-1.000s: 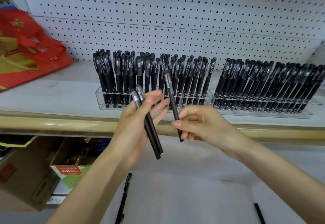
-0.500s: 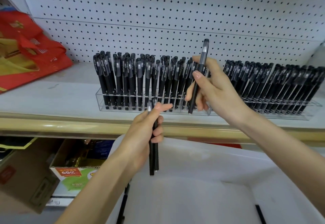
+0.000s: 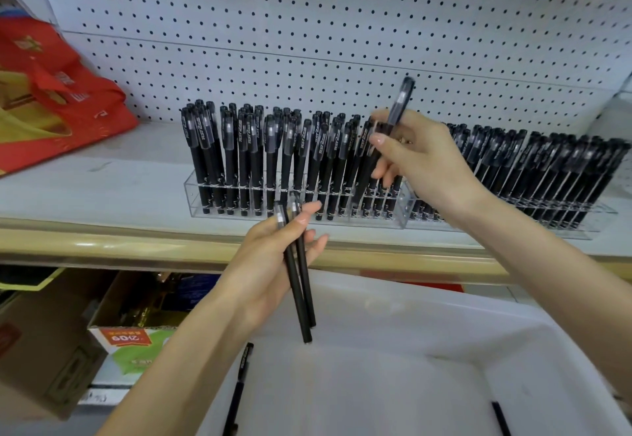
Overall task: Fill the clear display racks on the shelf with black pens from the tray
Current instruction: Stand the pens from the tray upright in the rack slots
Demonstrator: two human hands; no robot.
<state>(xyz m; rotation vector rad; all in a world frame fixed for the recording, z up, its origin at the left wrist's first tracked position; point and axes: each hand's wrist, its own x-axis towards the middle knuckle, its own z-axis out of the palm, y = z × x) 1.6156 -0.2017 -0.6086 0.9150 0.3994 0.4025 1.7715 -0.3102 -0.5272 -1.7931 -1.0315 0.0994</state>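
Head view: a single pen (image 3: 400, 102) is pinched between the thumb and the curled fingers of the right hand (image 3: 422, 168). It is tilted, with the cap up and to the right. Its lower end is seen among the pens at the right end of the left rack (image 3: 192, 196); whether it sits in a hole cannot be told. Two pens (image 3: 301, 293) are gripped in the left hand (image 3: 270, 264), with the thumb pressed across them. They are held nearly upright, caps up, over the far wall of the tray (image 3: 444, 326).

The place where the left rack meets the right rack (image 3: 581, 228) is covered by the right hand. Both racks are packed with black pens and stand on the shelf (image 3: 102, 189), in front of a pegboard (image 3: 307, 25). A red bag (image 3: 51, 93) lies far left on the shelf, and a cardboard box (image 3: 126, 341) is seen below it. Two loose pens (image 3: 239, 391) are left in the tray.

One second ago the right hand was kept low, beside the left hand and in front of the shelf edge; now it is raised to the rack. The two pens, slanted then, are now held straighter.

The racks are of clear, hard plastic with rows of round holes. The pens are slim and matte black, and the tray is white and smooth.
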